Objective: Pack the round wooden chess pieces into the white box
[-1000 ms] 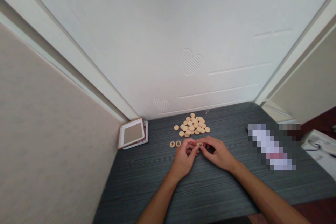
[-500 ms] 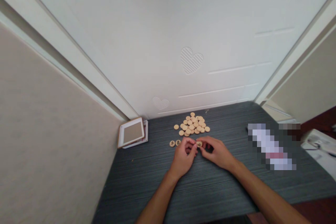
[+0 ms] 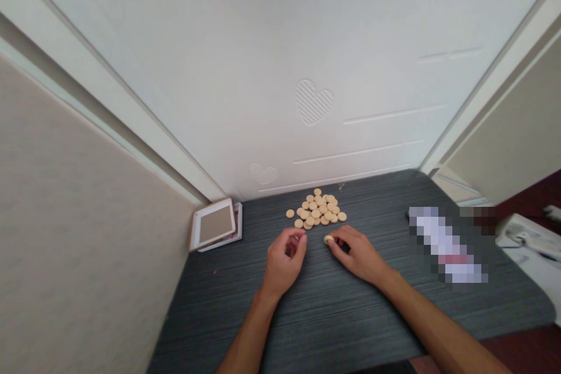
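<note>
Between the thumb and fingers of my right hand (image 3: 354, 252) is a small round wooden piece (image 3: 328, 239), held at the dark table's surface. My left hand (image 3: 286, 258) is to its left, thumb and fingertips curled close together; whether anything small is between them I cannot make out. A heap of pale round wooden pieces (image 3: 316, 209) lies just beyond both hands. One loose piece (image 3: 290, 214) sits to the left of the heap. The table in the area behind my left hand is partly hidden.
Stacked frames or trays (image 3: 214, 225) lie at the table's (image 3: 307, 315) back left corner. A blurred-out object (image 3: 449, 245) is on the right side. The white panel (image 3: 272, 70) with raised hearts rises along the back edge.
My left hand has moved left, away from my right hand, and now covers the spot where two marked pieces showed. The piece in my right hand has tilted, and its marking no longer shows.
</note>
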`<state>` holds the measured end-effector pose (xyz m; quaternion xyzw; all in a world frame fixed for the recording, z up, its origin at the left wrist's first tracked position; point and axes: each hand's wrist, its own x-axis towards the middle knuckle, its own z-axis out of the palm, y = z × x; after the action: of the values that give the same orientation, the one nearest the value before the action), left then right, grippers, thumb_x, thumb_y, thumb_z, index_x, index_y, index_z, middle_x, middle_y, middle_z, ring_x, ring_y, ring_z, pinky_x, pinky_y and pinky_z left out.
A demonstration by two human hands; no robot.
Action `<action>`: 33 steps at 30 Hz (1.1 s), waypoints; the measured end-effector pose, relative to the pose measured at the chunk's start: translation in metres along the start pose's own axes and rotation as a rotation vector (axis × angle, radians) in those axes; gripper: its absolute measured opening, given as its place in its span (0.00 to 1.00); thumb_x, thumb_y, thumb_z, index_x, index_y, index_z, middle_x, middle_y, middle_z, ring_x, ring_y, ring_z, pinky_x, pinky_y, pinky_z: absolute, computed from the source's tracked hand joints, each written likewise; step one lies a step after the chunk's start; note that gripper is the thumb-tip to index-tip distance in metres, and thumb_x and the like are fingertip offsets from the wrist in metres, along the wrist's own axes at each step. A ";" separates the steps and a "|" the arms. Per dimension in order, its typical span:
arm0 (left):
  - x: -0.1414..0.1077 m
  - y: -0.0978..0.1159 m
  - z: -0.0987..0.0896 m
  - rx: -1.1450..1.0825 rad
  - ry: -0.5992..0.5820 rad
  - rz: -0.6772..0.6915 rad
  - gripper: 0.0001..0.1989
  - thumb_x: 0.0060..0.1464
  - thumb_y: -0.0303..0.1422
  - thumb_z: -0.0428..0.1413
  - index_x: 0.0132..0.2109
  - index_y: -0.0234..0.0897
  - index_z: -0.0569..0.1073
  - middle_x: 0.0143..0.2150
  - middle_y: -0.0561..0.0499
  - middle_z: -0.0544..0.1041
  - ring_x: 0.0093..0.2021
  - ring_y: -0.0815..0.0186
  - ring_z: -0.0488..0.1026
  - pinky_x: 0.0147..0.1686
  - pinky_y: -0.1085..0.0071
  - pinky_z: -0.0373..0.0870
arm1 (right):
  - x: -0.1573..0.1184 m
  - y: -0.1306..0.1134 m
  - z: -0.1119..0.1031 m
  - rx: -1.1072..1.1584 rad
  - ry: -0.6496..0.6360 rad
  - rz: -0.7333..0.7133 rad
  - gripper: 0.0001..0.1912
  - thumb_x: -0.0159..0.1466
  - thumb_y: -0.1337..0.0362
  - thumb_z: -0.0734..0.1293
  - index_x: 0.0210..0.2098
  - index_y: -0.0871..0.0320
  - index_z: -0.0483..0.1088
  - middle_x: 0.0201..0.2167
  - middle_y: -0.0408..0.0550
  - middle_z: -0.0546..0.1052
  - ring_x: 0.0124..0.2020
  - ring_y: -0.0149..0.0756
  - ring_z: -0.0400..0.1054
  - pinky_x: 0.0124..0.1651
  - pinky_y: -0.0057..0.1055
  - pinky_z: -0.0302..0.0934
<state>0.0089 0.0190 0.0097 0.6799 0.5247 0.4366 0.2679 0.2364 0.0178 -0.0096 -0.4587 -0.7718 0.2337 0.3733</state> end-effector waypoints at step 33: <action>0.010 -0.044 -0.058 0.223 -0.266 -0.019 0.16 0.56 0.33 0.60 0.52 0.43 0.76 0.39 0.52 0.75 0.36 0.66 0.71 0.41 0.69 0.68 | -0.003 0.004 0.004 -0.270 -0.022 -0.067 0.18 0.67 0.65 0.66 0.56 0.55 0.72 0.40 0.51 0.76 0.43 0.43 0.72 0.50 0.40 0.69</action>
<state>-0.0621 0.0365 0.0045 0.7524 0.5362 0.2791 0.2618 0.2365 0.0166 -0.0159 -0.4762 -0.8151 0.1199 0.3073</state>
